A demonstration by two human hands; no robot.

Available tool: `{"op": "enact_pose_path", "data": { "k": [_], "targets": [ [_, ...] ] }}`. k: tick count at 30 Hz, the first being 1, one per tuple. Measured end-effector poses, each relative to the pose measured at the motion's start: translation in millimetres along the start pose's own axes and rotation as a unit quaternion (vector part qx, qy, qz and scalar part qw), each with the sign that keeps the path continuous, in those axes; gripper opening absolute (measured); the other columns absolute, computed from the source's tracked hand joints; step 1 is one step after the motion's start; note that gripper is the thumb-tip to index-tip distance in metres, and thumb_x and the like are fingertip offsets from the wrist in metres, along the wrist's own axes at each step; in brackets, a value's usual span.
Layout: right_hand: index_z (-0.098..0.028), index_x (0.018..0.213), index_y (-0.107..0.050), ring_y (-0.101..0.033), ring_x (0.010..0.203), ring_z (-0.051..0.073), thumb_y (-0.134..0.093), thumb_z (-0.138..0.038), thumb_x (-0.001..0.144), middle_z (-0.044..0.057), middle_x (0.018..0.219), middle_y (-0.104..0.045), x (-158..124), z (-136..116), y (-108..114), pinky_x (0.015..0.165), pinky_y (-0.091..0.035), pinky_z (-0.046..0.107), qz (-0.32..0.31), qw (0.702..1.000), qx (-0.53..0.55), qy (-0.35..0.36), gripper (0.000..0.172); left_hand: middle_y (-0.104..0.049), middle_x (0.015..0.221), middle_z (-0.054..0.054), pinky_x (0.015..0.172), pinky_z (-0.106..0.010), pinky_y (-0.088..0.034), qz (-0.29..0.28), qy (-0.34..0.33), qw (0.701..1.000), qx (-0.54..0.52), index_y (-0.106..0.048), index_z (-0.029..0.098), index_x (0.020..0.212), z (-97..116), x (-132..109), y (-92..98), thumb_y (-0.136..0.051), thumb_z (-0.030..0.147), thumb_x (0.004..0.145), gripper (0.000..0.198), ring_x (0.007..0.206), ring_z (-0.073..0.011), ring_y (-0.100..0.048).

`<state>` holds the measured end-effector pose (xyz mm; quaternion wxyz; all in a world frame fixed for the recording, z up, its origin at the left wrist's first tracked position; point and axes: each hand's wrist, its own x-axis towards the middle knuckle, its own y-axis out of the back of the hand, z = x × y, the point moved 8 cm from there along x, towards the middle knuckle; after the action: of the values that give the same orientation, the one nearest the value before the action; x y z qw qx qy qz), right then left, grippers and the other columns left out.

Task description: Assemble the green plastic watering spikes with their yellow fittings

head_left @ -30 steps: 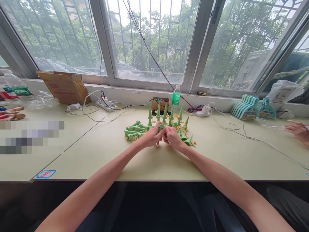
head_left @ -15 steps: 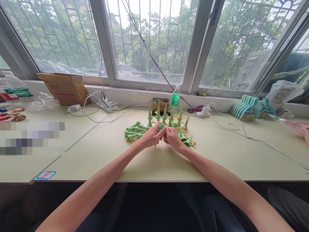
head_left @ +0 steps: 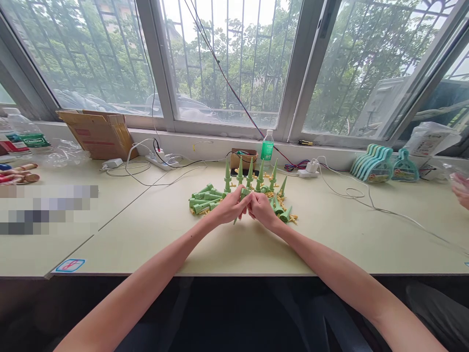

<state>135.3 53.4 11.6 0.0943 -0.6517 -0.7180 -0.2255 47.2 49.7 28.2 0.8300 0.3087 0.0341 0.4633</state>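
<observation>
My left hand (head_left: 230, 207) and my right hand (head_left: 262, 209) meet at the table's middle, both closed on one green plastic spike (head_left: 243, 194) whose tip points down toward me. Behind them several green spikes stand upright in a row (head_left: 250, 174). A pile of green spikes (head_left: 203, 199) lies flat to the left. Small yellow parts (head_left: 281, 200) and more green spikes (head_left: 285, 214) are scattered to the right.
A green bottle (head_left: 267, 145) and a small cardboard box (head_left: 243, 157) stand behind the row. A power strip (head_left: 159, 159) with cables and a brown carton (head_left: 98, 132) sit at back left. Teal plastic items (head_left: 381, 164) are stacked back right. Another person's hand (head_left: 460, 189) shows at the right edge.
My hands stay on the spike, barely shifting. The other person's hand at the right edge has drawn back and risen from the table.
</observation>
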Motion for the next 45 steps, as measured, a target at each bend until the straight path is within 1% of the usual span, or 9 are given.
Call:
{"op": "enact_pose_path", "data": {
  "k": [9, 14, 22, 28, 31, 35, 39, 42, 45],
  "targets": [
    [-0.019, 0.051, -0.040, -0.042, 0.034, 0.007, -0.039, -0.031, 0.092, -0.002, 0.044, -0.050, -0.4, 0.3, -0.1, 0.040, -0.034, 0.020, -0.002, 1.000, -0.003, 0.001, 0.042, -0.057, 0.062, 0.003, 0.039, -0.021, -0.040, -0.012, 0.002, 1.000, 0.001, -0.038, 0.022, 0.104, -2.7, 0.5, -1.2, -0.039, 0.059, 0.090, 0.039, 0.046, -0.0126, -0.055],
    [-0.019, 0.050, -0.041, -0.041, 0.033, 0.007, -0.039, -0.031, 0.091, -0.003, 0.042, -0.049, 0.1, 1.4, -1.5, 0.039, -0.033, 0.020, -0.013, 1.000, -0.011, -0.005, 0.043, -0.058, 0.064, 0.002, 0.038, -0.022, -0.043, -0.023, 0.015, 1.000, 0.000, -0.037, 0.022, 0.105, -5.1, 0.3, -2.4, -0.038, 0.060, 0.090, 0.041, 0.047, -0.0135, -0.056],
    [-0.019, 0.050, -0.046, -0.042, 0.033, 0.008, -0.034, -0.025, 0.089, -0.002, 0.040, -0.049, -0.6, 4.1, -4.9, 0.040, -0.034, 0.020, -0.042, 0.998, -0.041, -0.022, 0.042, -0.061, 0.068, 0.000, 0.043, -0.024, -0.046, -0.048, 0.029, 0.998, 0.021, -0.036, 0.021, 0.106, -11.7, -0.4, -2.8, -0.039, 0.060, 0.090, 0.042, 0.052, -0.0150, -0.059],
    [-0.017, 0.048, -0.050, -0.047, 0.038, 0.008, -0.036, -0.016, 0.082, -0.003, 0.038, -0.048, -0.2, 4.5, -7.9, 0.048, -0.039, 0.018, -0.073, 0.994, -0.081, -0.025, 0.037, -0.061, 0.071, -0.001, 0.043, -0.026, -0.046, -0.067, 0.062, 0.995, 0.040, -0.034, 0.022, 0.111, -12.6, -4.3, -2.8, -0.042, 0.061, 0.087, 0.047, 0.052, -0.0169, -0.060],
    [-0.018, 0.048, -0.050, -0.048, 0.039, 0.008, -0.036, -0.012, 0.077, -0.004, 0.036, -0.047, 0.1, 3.9, -8.6, 0.049, -0.040, 0.017, -0.081, 0.992, -0.090, -0.019, 0.032, -0.062, 0.072, -0.001, 0.044, -0.027, -0.046, -0.070, 0.074, 0.993, 0.052, -0.035, 0.021, 0.112, -10.2, -6.4, -2.1, -0.045, 0.062, 0.086, 0.050, 0.052, -0.0180, -0.061],
    [-0.018, 0.048, -0.049, -0.050, 0.040, 0.008, -0.038, -0.010, 0.073, -0.004, 0.037, -0.048, 0.4, 3.2, -9.6, 0.050, -0.041, 0.017, -0.090, 0.992, -0.090, -0.006, 0.029, -0.063, 0.074, -0.003, 0.041, -0.026, -0.043, -0.070, 0.084, 0.992, 0.066, -0.037, 0.021, 0.113, -7.1, -8.6, -0.9, -0.045, 0.064, 0.084, 0.053, 0.053, -0.0195, -0.062],
    [-0.018, 0.048, -0.048, -0.047, 0.037, 0.008, -0.037, -0.011, 0.073, -0.004, 0.039, -0.050, 0.3, 6.6, -10.0, 0.045, -0.039, 0.017, -0.092, 0.993, -0.071, -0.016, 0.028, -0.063, 0.072, -0.003, 0.040, -0.026, -0.042, -0.072, 0.088, 0.991, 0.073, -0.036, 0.020, 0.116, -4.8, -9.5, -1.2, -0.044, 0.064, 0.085, 0.054, 0.054, -0.0201, -0.061],
    [-0.019, 0.049, -0.047, -0.043, 0.032, 0.008, -0.037, -0.013, 0.074, -0.004, 0.040, -0.049, 0.0, 10.0, -10.1, 0.037, -0.036, 0.019, -0.089, 0.995, -0.033, -0.031, 0.027, -0.061, 0.069, -0.002, 0.040, -0.026, -0.041, -0.069, 0.083, 0.991, 0.075, -0.036, 0.020, 0.115, -5.3, -8.6, -2.1, -0.043, 0.064, 0.085, 0.053, 0.053, -0.0196, -0.060],
    [-0.019, 0.050, -0.046, -0.040, 0.031, 0.008, -0.038, -0.014, 0.074, -0.004, 0.041, -0.048, -0.3, 12.5, -10.3, 0.033, -0.032, 0.019, -0.084, 0.995, 0.007, -0.046, 0.026, -0.059, 0.066, -0.001, 0.039, -0.025, -0.039, -0.057, 0.073, 0.993, 0.076, -0.037, 0.021, 0.114, -7.2, -7.2, -2.4, -0.041, 0.063, 0.087, 0.051, 0.050, -0.0181, -0.057]
  ]
}}
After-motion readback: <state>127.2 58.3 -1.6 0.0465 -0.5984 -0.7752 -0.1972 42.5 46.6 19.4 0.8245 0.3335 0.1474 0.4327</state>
